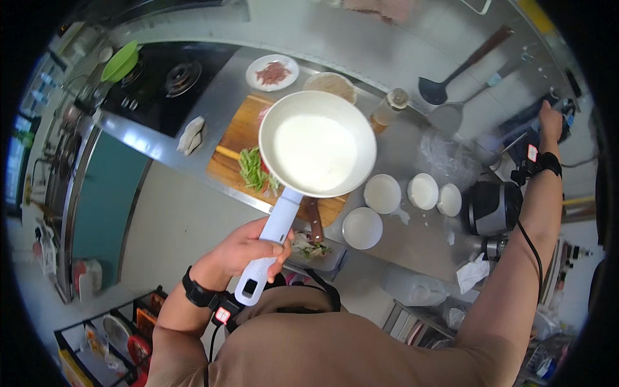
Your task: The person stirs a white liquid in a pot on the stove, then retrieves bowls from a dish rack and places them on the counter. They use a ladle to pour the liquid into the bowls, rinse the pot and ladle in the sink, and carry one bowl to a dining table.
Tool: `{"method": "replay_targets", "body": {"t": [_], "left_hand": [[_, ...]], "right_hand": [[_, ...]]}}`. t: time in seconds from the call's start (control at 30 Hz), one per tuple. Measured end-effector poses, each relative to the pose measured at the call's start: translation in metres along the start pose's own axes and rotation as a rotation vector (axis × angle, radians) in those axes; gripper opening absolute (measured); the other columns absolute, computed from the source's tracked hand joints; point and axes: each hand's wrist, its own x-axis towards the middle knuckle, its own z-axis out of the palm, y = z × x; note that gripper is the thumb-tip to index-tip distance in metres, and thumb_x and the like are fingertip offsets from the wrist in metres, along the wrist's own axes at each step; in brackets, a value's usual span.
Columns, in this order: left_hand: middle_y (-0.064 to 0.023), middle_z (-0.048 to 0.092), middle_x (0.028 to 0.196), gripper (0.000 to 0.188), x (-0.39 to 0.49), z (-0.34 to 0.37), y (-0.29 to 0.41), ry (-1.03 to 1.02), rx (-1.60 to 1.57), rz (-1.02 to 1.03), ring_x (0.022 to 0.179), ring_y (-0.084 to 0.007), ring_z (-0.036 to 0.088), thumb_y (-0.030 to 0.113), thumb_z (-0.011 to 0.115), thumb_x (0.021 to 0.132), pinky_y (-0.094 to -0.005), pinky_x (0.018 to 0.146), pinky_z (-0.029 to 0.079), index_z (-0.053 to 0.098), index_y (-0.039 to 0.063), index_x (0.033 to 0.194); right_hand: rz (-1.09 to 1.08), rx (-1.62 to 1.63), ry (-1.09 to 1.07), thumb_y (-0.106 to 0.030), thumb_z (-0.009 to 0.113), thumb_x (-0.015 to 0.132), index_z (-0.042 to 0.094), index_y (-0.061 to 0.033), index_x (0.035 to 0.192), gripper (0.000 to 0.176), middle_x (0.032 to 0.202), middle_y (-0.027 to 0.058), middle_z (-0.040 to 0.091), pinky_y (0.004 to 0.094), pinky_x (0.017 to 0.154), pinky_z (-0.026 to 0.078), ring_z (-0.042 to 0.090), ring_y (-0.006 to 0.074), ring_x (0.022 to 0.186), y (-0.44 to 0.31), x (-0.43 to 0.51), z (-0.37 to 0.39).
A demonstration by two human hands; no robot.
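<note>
My left hand [256,249] is closed around the pale handle of a white frying pan [316,145], raised above the counter. The pan's inside looks bare, with bright light on it. Partly under it lies a wooden cutting board [242,118] with chopped green vegetables [252,167] and a brown-handled knife [315,222]. My right hand [551,123] is stretched far to the upper right, beside dark items near the wall; its fingers are partly hidden, and what it touches is unclear. Below that arm stands a black appliance [491,208].
A gas hob [159,104] with a green basin [121,62] is at upper left. A plate of shredded meat [273,72], a glass jar [389,109] and several white bowls [382,193] stand on the steel counter. A spatula [435,91] hangs on the wall. A white cloth [192,135] lies near the hob.
</note>
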Motion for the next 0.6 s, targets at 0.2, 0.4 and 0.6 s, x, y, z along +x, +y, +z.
{"method": "replay_targets", "body": {"t": [0.2,0.4,0.6], "left_hand": [[-0.0108,0.053,0.075,0.029,0.006,-0.004,-0.012,-0.03,0.069,-0.007,0.056,-0.0181,0.056,-0.001,0.051,0.081,-0.0293,0.049,0.05,0.045,-0.001,0.109],[-0.011,0.055,0.076,0.031,0.024,-0.01,-0.035,-0.031,0.103,-0.046,0.055,-0.0184,0.056,-0.003,0.052,0.079,-0.0298,0.048,0.051,0.045,-0.001,0.109],[-0.0098,0.055,0.077,0.03,0.034,-0.011,-0.054,-0.059,0.176,-0.089,0.054,-0.0176,0.056,-0.002,0.053,0.079,-0.0304,0.049,0.052,0.045,0.0,0.108]], "right_hand": [[-0.066,0.4,-0.202,-0.046,0.058,0.08,0.064,-0.003,0.102,0.049,0.094,0.0116,0.064,0.0347,0.075,0.049,0.062,0.0246,0.086,-0.006,-0.048,-0.124],[-0.235,0.835,-0.357,-0.027,0.061,0.088,0.063,-0.0029,0.106,0.031,0.087,0.0075,0.063,0.0255,0.069,0.051,0.062,0.0132,0.076,0.016,-0.202,-0.244],[-0.045,1.177,-0.496,-0.013,0.061,0.087,0.061,-0.0001,0.107,0.024,0.085,0.0084,0.064,0.0235,0.061,0.052,0.064,0.0153,0.068,0.024,-0.335,-0.259]]}}
